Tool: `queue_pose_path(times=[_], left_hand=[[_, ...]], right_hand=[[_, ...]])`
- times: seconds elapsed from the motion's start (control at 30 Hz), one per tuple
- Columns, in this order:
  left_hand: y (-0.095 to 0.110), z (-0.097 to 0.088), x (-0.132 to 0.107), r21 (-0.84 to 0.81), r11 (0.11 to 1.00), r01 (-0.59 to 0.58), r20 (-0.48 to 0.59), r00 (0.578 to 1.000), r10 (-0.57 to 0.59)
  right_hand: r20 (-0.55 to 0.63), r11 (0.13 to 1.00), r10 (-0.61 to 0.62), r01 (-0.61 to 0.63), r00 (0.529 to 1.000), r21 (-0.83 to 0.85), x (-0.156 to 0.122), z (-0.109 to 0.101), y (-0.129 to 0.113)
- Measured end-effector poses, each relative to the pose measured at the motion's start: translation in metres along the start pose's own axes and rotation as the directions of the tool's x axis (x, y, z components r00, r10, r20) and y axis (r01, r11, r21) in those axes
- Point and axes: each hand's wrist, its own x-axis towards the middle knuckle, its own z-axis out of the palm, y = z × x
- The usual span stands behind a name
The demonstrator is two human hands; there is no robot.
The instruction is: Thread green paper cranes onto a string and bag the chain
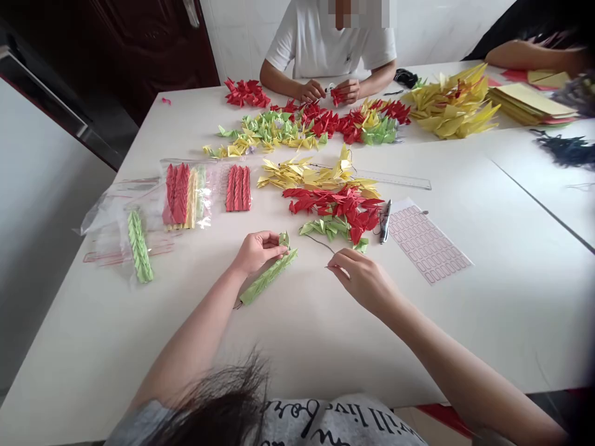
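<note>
My left hand (261, 250) pinches a small folded green paper piece (284, 239), probably a paper crane, between thumb and fingers. Just below it, a tight row of stacked green folded papers (268, 277) lies slanted on the table, with a bit of dark thread at its lower end. My right hand (356, 272) is closed at the fingertips on a thin dark thread (320, 242), which runs up toward a small pile of green paper cranes (328, 228). A thin tip pokes out at the fingers; whether it is a needle I cannot tell.
Red cranes (339, 207) and yellow cranes (302, 173) lie ahead. Bagged paper stacks (176, 195) are at left. A pen (385, 222), a label sheet (430, 241) and a clear ruler (395, 179) lie rightward. Across the table, a person's hands (346, 91) hold red paper.
</note>
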Motion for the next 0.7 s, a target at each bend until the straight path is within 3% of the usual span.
queue_pose_path(times=[0.17,0.27,0.47,0.7], left_hand=[[-0.001,0.002,-0.001,0.010,0.999,0.042,-0.052,0.998,-0.042],[-0.002,0.003,-0.003,0.027,0.999,0.023,-0.054,0.998,-0.021],[-0.004,0.006,-0.004,-0.100,0.995,-0.017,-0.094,0.996,0.008],[-0.006,0.000,-0.003,-0.062,0.997,-0.045,-0.104,0.994,0.039]], right_hand=[[0.082,0.989,0.120,-0.126,0.989,0.081,0.011,0.010,-0.001],[0.061,0.979,0.160,-0.166,0.985,0.118,0.016,0.015,0.000],[-0.156,0.973,0.122,-0.087,0.980,0.212,0.028,0.011,-0.022],[-0.075,0.845,0.025,0.019,0.997,0.535,0.056,0.025,-0.044]])
